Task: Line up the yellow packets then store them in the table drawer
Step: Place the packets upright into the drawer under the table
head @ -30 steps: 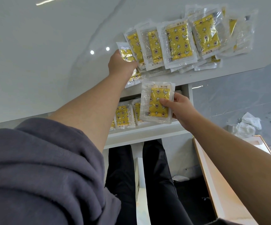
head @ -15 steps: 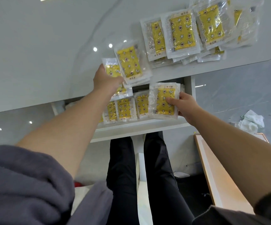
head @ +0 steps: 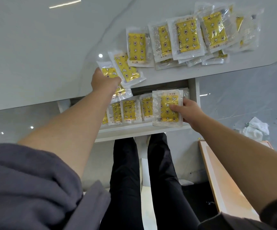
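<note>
Several yellow packets in clear wrappers (head: 186, 36) lie overlapped in a row along the white tabletop's near edge. My left hand (head: 105, 81) grips a small bunch of packets (head: 126, 68) at the table edge, above the open drawer (head: 193, 90). Inside the drawer, several packets (head: 129, 111) stand side by side in a row. My right hand (head: 186, 112) holds one more packet (head: 166, 107) at the right end of that row, thumb on its yellow face.
The white table (head: 43, 55) stretches away to the left. My black-trousered legs (head: 161, 171) are under the drawer. A wooden board (head: 217, 176) stands on the floor at right, with crumpled white paper (head: 255, 128) beyond it.
My left hand pulled a few packets off the left end of the table row toward the edge. My right hand lowered its packet into the drawer.
</note>
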